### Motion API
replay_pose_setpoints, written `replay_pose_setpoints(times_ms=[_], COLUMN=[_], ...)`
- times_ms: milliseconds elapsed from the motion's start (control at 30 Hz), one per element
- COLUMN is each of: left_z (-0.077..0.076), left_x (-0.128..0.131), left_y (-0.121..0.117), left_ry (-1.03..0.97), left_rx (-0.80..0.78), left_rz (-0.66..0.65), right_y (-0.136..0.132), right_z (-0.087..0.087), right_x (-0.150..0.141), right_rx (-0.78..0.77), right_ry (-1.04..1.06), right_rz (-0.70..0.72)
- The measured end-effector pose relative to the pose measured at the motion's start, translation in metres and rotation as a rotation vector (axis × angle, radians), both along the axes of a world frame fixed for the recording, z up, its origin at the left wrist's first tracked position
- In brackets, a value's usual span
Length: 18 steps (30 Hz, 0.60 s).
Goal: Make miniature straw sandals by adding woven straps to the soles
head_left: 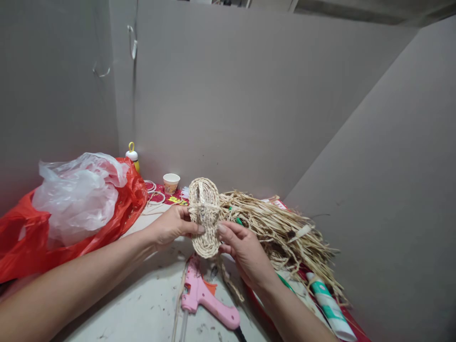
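Observation:
A small woven straw sandal (204,218), sole-shaped with a strap across it, is held upright above the table. My left hand (174,227) grips its left edge, thumb on the face and fingers behind. On the other side, my right hand (242,249) pinches the lower right edge between thumb and fingers. A loose braided straw end (230,280) hangs down below the sandal. Under it on the table lies a pink glue gun (210,299) with a clear glue stick in its back end.
A heap of dry straw (278,223) lies to the right, beside a green-and-white tube (329,308). Red and clear plastic bags (85,199) pile up at left. A paper cup (171,183) and a yellow-white bottle (132,156) stand by grey partition walls (249,95).

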<state>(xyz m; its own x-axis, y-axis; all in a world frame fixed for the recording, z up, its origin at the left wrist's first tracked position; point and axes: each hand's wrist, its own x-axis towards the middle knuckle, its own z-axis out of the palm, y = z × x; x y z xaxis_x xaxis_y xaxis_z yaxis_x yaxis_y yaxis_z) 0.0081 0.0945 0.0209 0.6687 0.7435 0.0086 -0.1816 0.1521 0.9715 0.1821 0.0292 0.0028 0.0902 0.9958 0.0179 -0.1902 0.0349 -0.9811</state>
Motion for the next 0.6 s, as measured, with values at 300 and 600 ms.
replay_pose_setpoints(times_ms=[300,600], left_z=[0.0006,-0.0027], left_x=[0.0043,0.0041], left_y=[-0.0071,-0.0068], left_ry=[-0.036,-0.072], left_rx=[0.021,0.008], left_rz=[-0.014,-0.048], right_y=[-0.0004,-0.0044], right_z=[-0.0038,0.0038], right_x=[-0.0006,-0.0065], right_rx=[0.017,-0.01], right_ry=[-0.036,0.039], right_rz=[-0.073,0.091])
